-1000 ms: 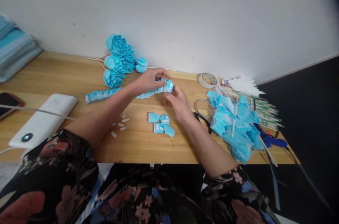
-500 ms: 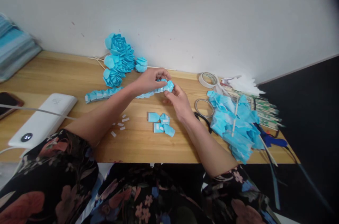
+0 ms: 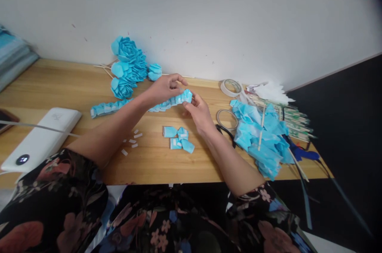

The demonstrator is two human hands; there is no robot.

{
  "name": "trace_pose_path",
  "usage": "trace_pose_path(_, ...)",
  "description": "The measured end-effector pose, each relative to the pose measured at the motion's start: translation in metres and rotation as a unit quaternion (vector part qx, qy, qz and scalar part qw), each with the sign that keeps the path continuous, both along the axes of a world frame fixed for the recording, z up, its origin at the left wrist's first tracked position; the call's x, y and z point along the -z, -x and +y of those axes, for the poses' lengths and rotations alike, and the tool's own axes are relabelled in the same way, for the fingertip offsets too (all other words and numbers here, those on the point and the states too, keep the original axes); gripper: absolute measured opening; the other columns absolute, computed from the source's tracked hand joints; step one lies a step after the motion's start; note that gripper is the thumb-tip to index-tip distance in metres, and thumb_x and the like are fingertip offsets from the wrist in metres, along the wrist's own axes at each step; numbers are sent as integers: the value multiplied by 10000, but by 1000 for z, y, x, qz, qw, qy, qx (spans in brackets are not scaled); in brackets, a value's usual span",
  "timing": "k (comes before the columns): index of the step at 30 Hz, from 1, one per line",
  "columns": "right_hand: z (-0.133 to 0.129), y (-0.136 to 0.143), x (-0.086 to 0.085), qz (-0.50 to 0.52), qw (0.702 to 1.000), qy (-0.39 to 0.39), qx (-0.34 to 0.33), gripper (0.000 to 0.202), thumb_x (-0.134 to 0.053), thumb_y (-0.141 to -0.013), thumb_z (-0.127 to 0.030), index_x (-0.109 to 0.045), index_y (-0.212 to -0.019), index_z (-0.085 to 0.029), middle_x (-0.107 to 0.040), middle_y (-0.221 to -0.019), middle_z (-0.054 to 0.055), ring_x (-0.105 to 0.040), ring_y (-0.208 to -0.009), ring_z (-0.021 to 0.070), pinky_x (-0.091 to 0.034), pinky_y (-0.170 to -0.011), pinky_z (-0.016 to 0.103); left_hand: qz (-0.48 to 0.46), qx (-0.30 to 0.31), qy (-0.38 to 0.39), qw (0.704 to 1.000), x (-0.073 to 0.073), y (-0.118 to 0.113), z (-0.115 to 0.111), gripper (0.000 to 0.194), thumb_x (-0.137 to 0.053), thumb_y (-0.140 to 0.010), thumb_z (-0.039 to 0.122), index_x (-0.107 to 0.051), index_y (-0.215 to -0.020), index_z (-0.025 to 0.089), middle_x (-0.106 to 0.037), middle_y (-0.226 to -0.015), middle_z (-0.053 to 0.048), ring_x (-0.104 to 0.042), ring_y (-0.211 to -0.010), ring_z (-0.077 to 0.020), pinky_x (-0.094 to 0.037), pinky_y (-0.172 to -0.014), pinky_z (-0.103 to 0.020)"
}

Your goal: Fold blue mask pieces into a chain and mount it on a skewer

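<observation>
Our right hand [image 3: 199, 114] pinches the blue folded row [image 3: 187, 96] by its end; our left hand [image 3: 164, 89] touches alongside, grip unclear. It looks light, soft, crushable: best held by edges.

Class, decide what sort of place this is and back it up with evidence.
Probably an improvised craft table against a wall: blue handmade-looking flowers, rolls of tape and a heap of blue material.

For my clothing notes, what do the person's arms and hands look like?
The left sleeve and right sleeve are black, with printed flowers in pink, red and blue; both leave the forearms bare. The left hand and right hand wear no gloves.
</observation>
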State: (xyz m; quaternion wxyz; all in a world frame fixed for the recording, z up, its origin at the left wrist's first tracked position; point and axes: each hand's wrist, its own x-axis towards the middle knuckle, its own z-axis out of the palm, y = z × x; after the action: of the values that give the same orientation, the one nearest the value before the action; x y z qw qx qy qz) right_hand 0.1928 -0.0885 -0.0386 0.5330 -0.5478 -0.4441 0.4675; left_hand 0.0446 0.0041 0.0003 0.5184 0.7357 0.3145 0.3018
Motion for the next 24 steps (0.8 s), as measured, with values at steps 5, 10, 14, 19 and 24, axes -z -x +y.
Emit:
trace_pose_path(5,-1,-8,-5,-16,999,24,-26,662,-726,-745,-431,-560,-1351,-224,-701,-951,36,-633,-888,197,-530,-641,286,26,-27,-10,999,4,2,5,273,-649,-753,188,-658,-1023,146,-591,-637,38,-445,-504,-70,-336,-498,-191)
trace_pose_path(10,2,-32,-20,-117,993,-33,8,688,-724,-787,-498,-541,-1385,-212,-737,-1060,82,-675,-1002,250,-578,-800,393,82,-35,-53,995,9,4,8,295,-625,-771,196,-673,-1054,131,-515,-583,55,-419,-489,-84,-290,-479,-200)
trace_pose_path(14,6,-47,-22,-182,973,-121,75,504,-636,-876,-474,-585,-1311,-226,-730,-1092,80,-680,-1011,234,-577,-890,431,94,2,-59,994,15,0,6,341,-596,-817,199,-658,-1147,139,-549,-599,48,-481,-534,-99,-375,-540,-208)
trace_pose_path(19,7,-48,-20,-237,953,-169,84,328,-574,-931,-424,-644,-1197,-245,-717,-1045,45,-672,-948,192,-576,-889,404,34,10,-61,997,22,-4,8,404,-593,-842,183,-604,-1245,152,-711,-1128,-111,-662,-1027,-186,-515,-921,-337)
trace_pose_path(24,1,-41,-28,-259,948,-178,59,262,-564,-933,-383,-700,-1101,-235,-724,-1026,37,-658,-904,185,-556,-825,358,35,-10,-81,996,18,-3,8,369,-589,-831,136,-624,-1199,157,-685,-1174,-108,-638,-1105,-205,-486,-1014,-394)
